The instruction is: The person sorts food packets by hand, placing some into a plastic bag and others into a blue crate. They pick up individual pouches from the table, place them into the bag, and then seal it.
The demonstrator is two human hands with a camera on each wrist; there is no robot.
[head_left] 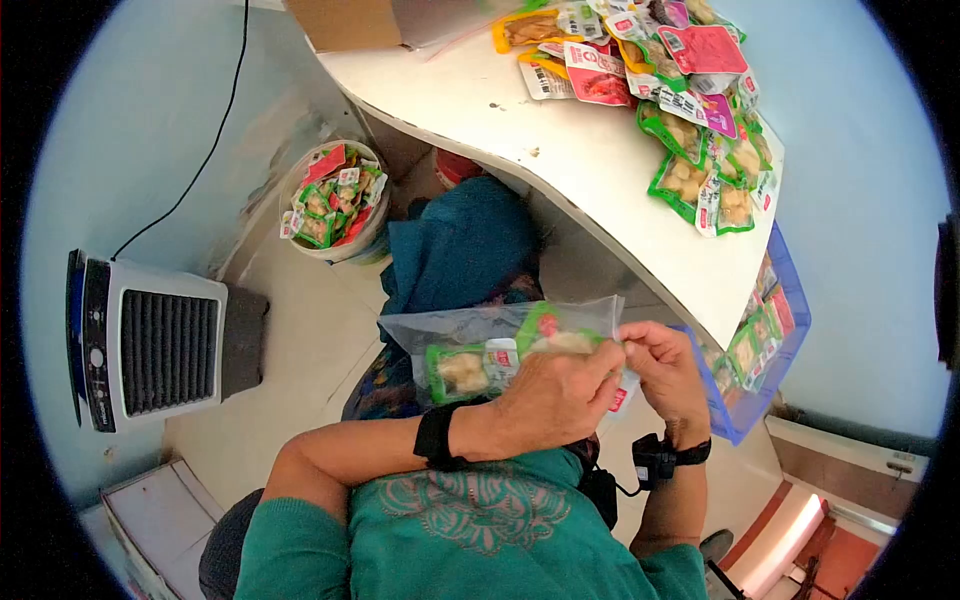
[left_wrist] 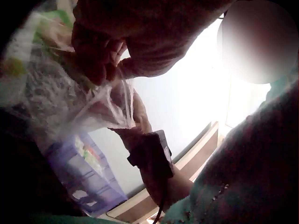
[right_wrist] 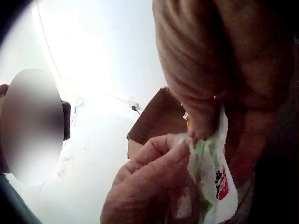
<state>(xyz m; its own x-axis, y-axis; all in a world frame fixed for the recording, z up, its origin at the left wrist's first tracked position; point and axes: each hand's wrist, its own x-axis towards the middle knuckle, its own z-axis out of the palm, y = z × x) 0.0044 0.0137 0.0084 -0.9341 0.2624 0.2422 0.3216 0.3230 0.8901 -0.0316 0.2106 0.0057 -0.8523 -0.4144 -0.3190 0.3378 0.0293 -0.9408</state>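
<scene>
A clear plastic bag (head_left: 405, 325) with several green-edged food packets (head_left: 462, 370) in it lies across the person's lap. The left hand (head_left: 565, 390) reaches over the bag, its fingers curled and pinching the plastic near its right end. Close beside it, the right hand (head_left: 668, 372) pinches the same end between thumb and fingers. In the left wrist view the film (left_wrist: 110, 105) hangs creased below the left fingers. A white packet with red and green print (right_wrist: 223, 186) shows between the hands in the right wrist view.
Many packets (head_left: 690, 110) lie heaped on the white table (head_left: 560, 140), beside a cardboard box (head_left: 345, 25). A blue crate (head_left: 790, 300) with packets stands to the right. A bucket (head_left: 365, 225) filled with packets and an air cooler (head_left: 170, 345) stand on the left.
</scene>
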